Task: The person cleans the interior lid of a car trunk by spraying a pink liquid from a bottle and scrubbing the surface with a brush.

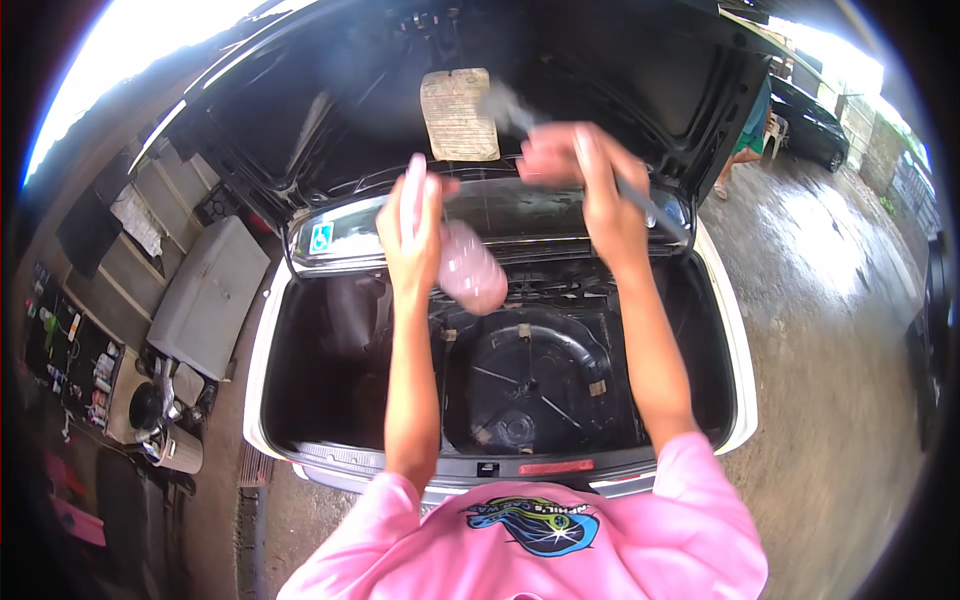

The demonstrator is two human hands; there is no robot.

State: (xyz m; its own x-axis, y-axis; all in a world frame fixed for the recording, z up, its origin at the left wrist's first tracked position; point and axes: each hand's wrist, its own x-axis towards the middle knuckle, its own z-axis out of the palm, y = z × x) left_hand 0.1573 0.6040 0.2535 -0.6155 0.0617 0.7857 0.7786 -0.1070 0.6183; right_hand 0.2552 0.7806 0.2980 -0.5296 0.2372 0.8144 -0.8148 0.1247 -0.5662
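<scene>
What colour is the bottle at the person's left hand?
The bottle at the left hand is pale pink, though blurred; the head view shows it.

Daylight (825, 240) glares off the shiny floor (815, 400), opposite a panelled wall (128, 292).

So the person's stood at the back end of a car (740, 350), open trunk (325, 390) right in front, round wheel well (545, 360) sunk in its floor. Raised lid (255, 125) is up beyond that, with a sheet (459, 115) on its underside. Left hand (412, 230) is over the trunk with a bottle (472, 270); right hand (608, 195) has a brush (512, 112) reaching near the sheet. Bucket (180, 450)'s off left, another car (808, 122) far right, with someone else (747, 145) just left of it.
</scene>
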